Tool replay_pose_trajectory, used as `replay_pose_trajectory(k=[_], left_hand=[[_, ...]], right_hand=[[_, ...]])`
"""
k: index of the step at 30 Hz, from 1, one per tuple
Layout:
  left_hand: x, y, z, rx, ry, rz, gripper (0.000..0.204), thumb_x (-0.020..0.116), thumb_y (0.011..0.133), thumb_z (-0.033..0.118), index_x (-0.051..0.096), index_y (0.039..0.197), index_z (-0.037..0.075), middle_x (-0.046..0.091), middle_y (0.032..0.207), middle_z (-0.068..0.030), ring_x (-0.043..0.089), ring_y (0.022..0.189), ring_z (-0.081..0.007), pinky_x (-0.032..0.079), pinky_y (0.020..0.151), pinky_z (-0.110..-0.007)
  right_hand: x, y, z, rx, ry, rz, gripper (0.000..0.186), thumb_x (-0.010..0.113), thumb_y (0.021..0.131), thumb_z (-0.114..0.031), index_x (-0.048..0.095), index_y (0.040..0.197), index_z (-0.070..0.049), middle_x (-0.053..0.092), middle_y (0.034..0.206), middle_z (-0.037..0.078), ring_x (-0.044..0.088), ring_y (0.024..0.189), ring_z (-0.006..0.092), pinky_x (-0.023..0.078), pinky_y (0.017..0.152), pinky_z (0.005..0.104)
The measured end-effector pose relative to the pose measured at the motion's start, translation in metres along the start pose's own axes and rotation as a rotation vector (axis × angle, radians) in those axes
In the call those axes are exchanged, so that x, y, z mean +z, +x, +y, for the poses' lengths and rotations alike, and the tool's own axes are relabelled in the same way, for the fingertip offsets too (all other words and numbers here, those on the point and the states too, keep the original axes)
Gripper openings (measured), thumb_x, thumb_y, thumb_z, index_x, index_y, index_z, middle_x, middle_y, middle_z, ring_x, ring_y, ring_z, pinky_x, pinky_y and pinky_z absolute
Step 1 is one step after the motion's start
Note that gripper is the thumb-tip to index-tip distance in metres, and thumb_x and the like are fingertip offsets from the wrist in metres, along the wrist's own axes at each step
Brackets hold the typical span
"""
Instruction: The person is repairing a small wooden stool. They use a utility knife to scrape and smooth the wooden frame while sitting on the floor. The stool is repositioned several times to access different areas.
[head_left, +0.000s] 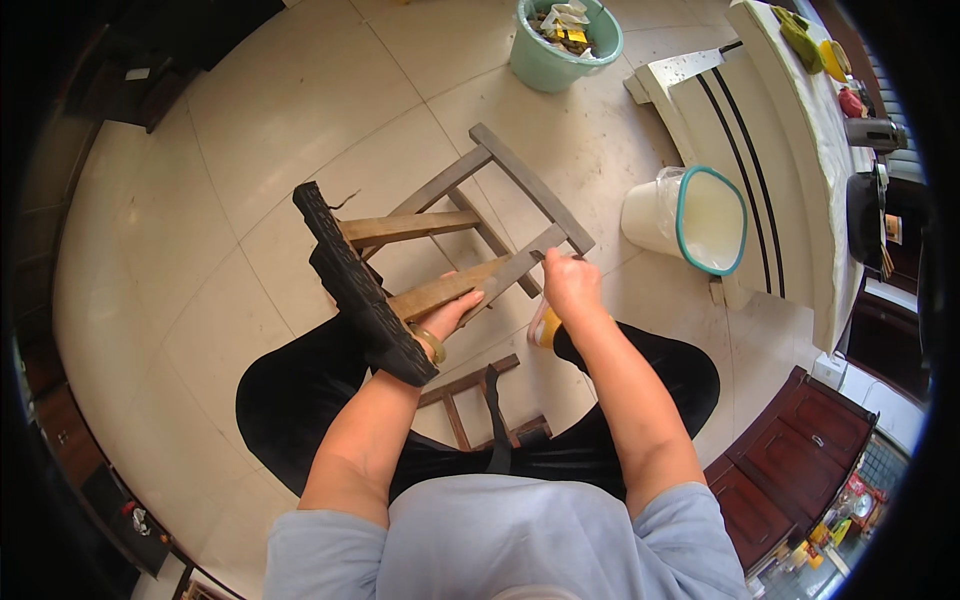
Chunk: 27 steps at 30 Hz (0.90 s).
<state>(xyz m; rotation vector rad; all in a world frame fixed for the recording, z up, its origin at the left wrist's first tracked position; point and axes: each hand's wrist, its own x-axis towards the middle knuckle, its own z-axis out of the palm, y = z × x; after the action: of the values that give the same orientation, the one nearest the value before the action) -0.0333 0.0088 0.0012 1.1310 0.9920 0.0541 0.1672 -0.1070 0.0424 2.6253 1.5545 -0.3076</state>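
Observation:
A wooden folding stool (423,190) lies tilted before me, with greyish and light-brown legs and a dark, textured seat strip (345,270) at its left end. My left hand (450,312) reaches past the dark strip and is wrapped round a leg of the stool near its middle. A bangle (432,342) circles that wrist. At the far end of the same leg, near the crossbar, my right hand (572,285) is closed in a fist-like pinch. A small dark bit shows at its fingertips against the wood; what it is cannot be made out.
Between my knees stands a dark brown wooden frame (455,415) with a black strap (495,405). A white bin with a teal rim (683,228) stands to the right, beside a white cabinet (700,110). A green bucket (548,65) holding waste is farther off.

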Motion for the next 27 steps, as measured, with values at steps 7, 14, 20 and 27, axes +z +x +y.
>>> replay_pose_trajectory(k=[7,14,20,27], left_hand=[[0.001,0.001,0.004,0.080,0.054,-0.024,0.036,0.070,0.085,0.030,0.058,0.106,0.004,0.062,0.098,-0.0045,0.054,0.091,-0.0151,0.044,0.081,-0.029],[0.002,-0.003,-0.001,0.035,0.065,0.011,0.039,0.071,0.083,0.029,0.058,0.110,0.004,0.063,0.102,-0.0052,0.055,0.095,-0.0151,0.045,0.083,-0.030],[0.004,-0.003,0.015,-0.023,0.076,-0.015,0.043,0.072,0.082,0.027,0.056,0.115,0.006,0.064,0.103,-0.0058,0.057,0.099,-0.0168,0.044,0.088,-0.032],[0.000,0.002,0.000,0.147,0.159,0.005,0.034,0.070,0.084,0.027,0.059,0.111,0.009,0.065,0.102,-0.0056,0.059,0.096,-0.0161,0.045,0.086,-0.032]], right_hand=[[0.005,-0.036,-0.052,-0.225,-0.042,0.023,0.010,0.060,0.075,-0.010,0.052,0.081,-0.009,0.061,0.065,0.007,0.066,0.055,0.0237,0.051,0.045,0.0353],[0.002,0.001,0.012,-0.009,-0.120,0.025,0.007,0.058,0.078,-0.010,0.053,0.082,-0.010,0.062,0.070,0.006,0.067,0.063,0.0204,0.052,0.055,0.0328],[0.004,-0.023,-0.008,-0.176,-0.169,0.236,0.009,0.060,0.073,-0.011,0.052,0.078,-0.010,0.055,0.069,0.006,0.060,0.059,0.0222,0.049,0.052,0.0317],[0.003,-0.041,-0.040,-0.262,-0.129,0.148,0.014,0.060,0.074,-0.013,0.057,0.085,-0.005,0.053,0.078,0.008,0.055,0.072,0.0210,0.049,0.050,0.0296]])
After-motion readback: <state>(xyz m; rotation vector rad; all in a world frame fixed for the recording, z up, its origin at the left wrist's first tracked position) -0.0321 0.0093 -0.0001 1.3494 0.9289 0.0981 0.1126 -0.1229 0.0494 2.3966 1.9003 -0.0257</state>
